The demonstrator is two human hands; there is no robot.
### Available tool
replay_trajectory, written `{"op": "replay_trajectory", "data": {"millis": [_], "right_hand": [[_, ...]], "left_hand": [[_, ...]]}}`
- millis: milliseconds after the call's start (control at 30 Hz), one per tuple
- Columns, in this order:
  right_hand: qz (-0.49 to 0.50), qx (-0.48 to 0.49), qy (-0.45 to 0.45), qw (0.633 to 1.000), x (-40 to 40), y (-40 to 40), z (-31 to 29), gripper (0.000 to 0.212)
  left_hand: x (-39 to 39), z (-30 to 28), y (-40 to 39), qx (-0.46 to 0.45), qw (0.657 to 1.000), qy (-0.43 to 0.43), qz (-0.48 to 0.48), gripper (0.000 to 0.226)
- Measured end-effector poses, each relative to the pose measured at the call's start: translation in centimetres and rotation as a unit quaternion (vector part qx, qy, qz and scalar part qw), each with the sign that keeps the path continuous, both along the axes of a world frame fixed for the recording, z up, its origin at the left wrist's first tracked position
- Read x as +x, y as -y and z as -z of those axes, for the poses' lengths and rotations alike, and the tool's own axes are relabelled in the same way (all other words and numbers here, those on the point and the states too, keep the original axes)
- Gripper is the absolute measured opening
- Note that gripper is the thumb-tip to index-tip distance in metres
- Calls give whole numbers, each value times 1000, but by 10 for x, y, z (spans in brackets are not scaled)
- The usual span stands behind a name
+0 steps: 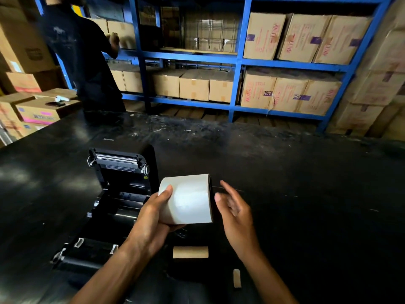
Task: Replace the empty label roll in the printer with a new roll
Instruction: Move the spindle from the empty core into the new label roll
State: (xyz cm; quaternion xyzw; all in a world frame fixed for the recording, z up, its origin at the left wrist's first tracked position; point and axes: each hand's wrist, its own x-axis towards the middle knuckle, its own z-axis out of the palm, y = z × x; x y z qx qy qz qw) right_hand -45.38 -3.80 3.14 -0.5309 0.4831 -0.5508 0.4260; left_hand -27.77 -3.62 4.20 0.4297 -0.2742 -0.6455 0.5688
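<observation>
My left hand (153, 213) grips a full white label roll (190, 199) from below and on its left end, holding it above the table just right of the printer. My right hand (233, 207) hovers at the roll's right end with fingers spread, close to the dark spindle end there; I cannot tell whether it touches. The black label printer (118, 194) stands with its lid tipped up and its bay exposed. A bare brown cardboard core (190, 252) lies on the table below the roll.
The work surface is a black table (306, 194). A small cardboard scrap (236, 278) lies near its front. A person in dark clothes (81, 55) stands at the far left by blue shelving (238, 60) stacked with cartons. More cartons (37, 110) pile at the left.
</observation>
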Motion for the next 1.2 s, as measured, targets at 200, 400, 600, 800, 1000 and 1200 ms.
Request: {"op": "replay_trajectory", "data": {"millis": [200,400,600,800,1000,1200], "right_hand": [[-79,92,-11,993,15,0,-17,81],[-49,156,89,983,30,8,-16,94],[-1,172,153,973,30,18,-5,50],[42,265,152,951,8,31,3,29],[79,310,159,934,-8,38,12,19],[82,300,157,937,-19,35,22,20]], "left_hand": [[-8,-3,-1,-36,999,30,-13,55],[-14,-6,-1,-82,993,85,-32,56],[-16,2,4,-101,985,139,8,54],[16,45,41,3,980,189,65,37],[19,118,82,-87,741,634,203,31],[12,146,101,-141,530,778,307,38]]}}
